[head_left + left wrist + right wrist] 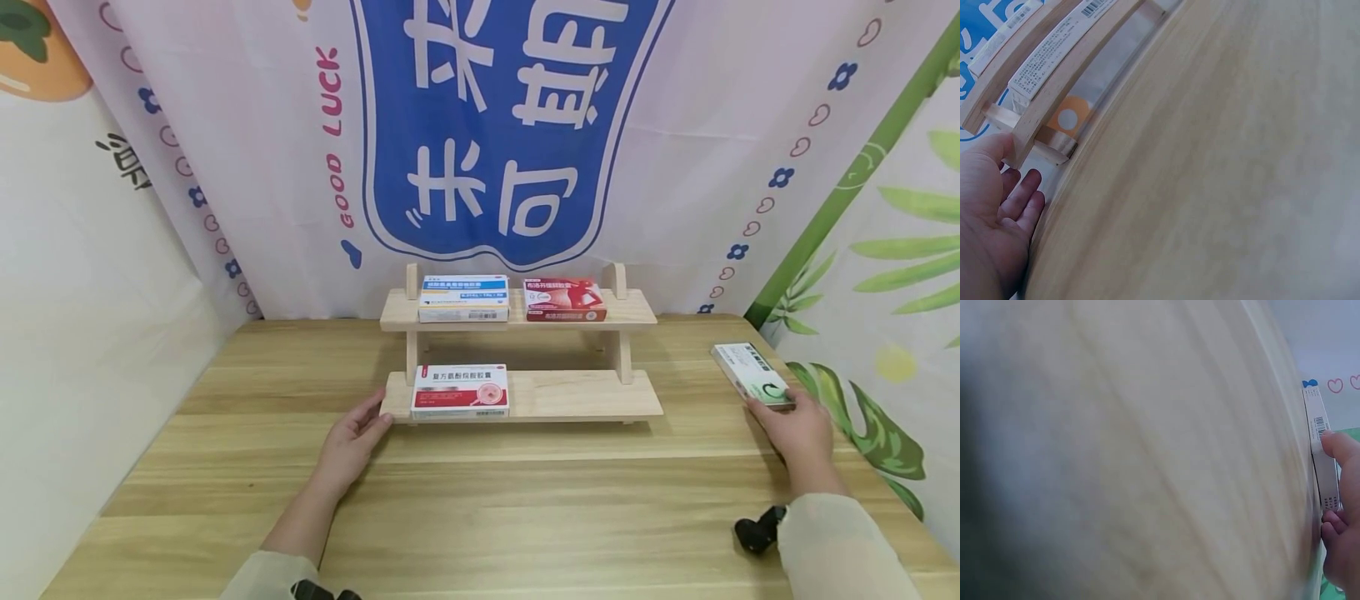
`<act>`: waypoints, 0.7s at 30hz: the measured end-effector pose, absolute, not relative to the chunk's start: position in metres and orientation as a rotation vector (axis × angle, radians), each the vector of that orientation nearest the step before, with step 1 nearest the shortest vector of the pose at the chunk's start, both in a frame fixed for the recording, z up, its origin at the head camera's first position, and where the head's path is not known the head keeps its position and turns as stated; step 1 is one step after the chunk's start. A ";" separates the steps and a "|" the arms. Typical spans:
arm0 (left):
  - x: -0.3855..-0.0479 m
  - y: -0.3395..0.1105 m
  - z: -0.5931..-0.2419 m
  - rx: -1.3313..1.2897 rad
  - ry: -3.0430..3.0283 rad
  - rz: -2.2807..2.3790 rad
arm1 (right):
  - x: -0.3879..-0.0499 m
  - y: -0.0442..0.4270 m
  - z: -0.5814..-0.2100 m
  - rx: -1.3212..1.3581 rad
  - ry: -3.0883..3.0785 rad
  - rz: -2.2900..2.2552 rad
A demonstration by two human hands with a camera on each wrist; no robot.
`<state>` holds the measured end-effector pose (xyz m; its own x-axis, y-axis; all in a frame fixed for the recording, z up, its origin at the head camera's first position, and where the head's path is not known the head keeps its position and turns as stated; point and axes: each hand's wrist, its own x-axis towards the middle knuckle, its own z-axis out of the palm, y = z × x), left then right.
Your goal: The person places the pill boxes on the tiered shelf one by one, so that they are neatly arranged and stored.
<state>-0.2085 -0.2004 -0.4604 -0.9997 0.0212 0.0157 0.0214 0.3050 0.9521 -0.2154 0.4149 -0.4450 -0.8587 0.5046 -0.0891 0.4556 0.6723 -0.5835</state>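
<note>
My left hand (pixel 352 437) pinches the left end of a two-tier wooden display shelf (pixel 585 395) by its lower board. In the left wrist view the thumb lies against the board's end, with the other fingers curled below. Over at the table's right side, my right hand (pixel 802 429) grips a white-and-green medicine box (pixel 750 372) at its near end. Its thumb presses the barcoded side of the box (pixel 1321 444) in the right wrist view. A white-and-red medicine box (pixel 460 391) sits on the lower tier. Up top are a blue-and-white box (pixel 463 298) and a red box (pixel 565 299).
The shelf stands at the back of a wooden table (pixel 510 517), close to a printed cloth (pixel 255 125) hanging behind. Leaf-patterned cloth (pixel 900 275) borders the right edge. Black wrist devices (pixel 759 531) show at both sleeves.
</note>
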 end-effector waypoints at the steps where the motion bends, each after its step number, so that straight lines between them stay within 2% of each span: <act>1: -0.208 -0.200 -0.460 -0.040 -2.538 -1.852 | -0.215 0.415 -0.445 -0.810 -2.798 0.944; 21: -0.209 -0.200 -0.461 -0.023 -2.537 -1.858 | -0.197 0.408 -0.436 -0.793 -2.645 1.169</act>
<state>-0.2088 -0.2001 -0.4611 -0.9999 0.0135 0.0065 0.0103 0.3018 0.9533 -0.1970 0.4082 -0.4364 -0.8508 0.5195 -0.0793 0.4083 0.5584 -0.7221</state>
